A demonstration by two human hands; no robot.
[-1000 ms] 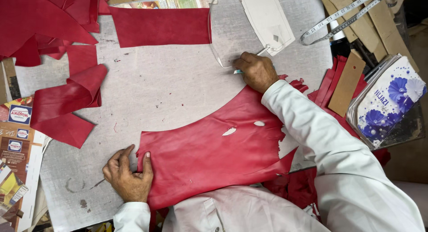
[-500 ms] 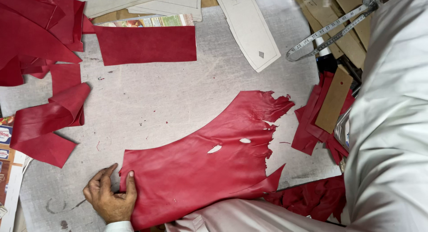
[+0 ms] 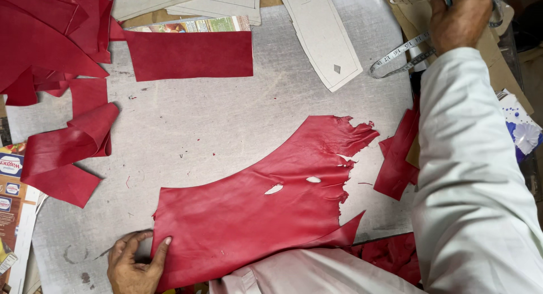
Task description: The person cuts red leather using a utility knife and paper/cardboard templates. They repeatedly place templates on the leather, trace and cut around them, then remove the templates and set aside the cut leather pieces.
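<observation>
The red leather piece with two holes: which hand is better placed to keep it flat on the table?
Left. The left hand rests on the corner of the red leather piece; the right hand is far away at the measuring tape.

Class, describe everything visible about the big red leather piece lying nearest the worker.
The big red leather piece lies flat on the grey metal tabletop, curved like a wide arc. Its surface looks smooth with faint creases. The right edge is ragged and torn, and two small holes show near it. The left hand presses its lower left corner; the near edge runs under the person's white shirt.

Right hand's [image 3: 459, 17] fingertips beyond the top edge; left hand's [image 3: 134, 264] wrist below the frame.
</observation>
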